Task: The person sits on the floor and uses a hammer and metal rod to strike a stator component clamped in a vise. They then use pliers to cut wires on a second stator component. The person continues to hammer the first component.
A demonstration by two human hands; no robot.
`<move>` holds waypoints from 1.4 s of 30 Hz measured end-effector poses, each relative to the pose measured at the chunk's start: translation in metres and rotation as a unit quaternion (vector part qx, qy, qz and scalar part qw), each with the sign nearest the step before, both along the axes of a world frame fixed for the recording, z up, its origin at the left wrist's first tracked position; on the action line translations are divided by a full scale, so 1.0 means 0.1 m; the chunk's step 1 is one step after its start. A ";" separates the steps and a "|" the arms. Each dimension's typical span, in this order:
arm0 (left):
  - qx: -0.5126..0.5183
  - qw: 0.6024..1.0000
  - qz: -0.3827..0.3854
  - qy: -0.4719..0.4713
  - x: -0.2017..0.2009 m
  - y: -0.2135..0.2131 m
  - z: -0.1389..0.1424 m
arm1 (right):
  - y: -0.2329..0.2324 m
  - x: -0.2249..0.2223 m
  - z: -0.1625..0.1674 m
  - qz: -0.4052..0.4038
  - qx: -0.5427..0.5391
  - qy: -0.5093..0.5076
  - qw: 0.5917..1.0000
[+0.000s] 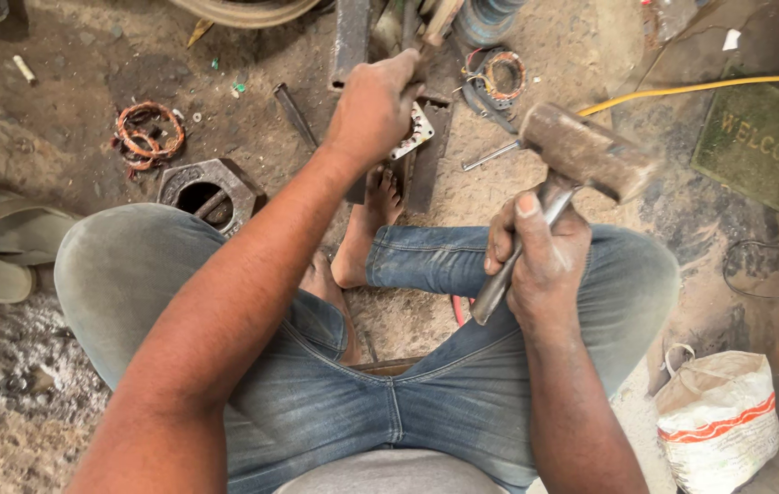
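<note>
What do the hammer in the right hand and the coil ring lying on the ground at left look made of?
The blocky grey-brown hammer head looks like steel, dull, pitted and rusty; its thin grey handle, held in the right hand, seems bare metal too. The orange-brown wire coil ring looks like copper winding, judging by its reddish shine, though the colour could be a coating.
</note>
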State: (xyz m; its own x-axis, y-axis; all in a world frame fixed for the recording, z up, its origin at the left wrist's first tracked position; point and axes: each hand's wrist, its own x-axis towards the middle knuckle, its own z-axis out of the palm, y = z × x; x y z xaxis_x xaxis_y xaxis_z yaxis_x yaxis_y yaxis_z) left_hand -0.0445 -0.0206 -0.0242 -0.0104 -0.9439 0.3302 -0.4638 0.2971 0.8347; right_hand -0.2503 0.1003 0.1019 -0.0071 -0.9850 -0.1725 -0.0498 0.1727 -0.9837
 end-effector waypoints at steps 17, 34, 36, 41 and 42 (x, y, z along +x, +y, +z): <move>-0.054 0.995 0.030 0.079 0.32 -0.07 0.21 | 0.05 0.43 -0.57 0.075 0.413 -0.051 0.906; -0.026 0.993 -0.020 0.117 0.24 -0.07 0.25 | -0.16 0.54 -1.10 0.122 0.262 0.110 0.951; -0.008 0.992 -0.013 0.123 0.24 -0.06 0.24 | -0.14 0.54 -1.09 0.125 0.256 0.090 0.954; 0.001 0.988 -0.014 0.151 0.23 -0.05 0.20 | -0.04 0.55 -1.02 0.094 0.301 0.060 0.947; -0.010 0.990 -0.015 0.142 0.23 -0.06 0.18 | -0.03 0.55 -1.00 0.091 0.302 0.053 0.947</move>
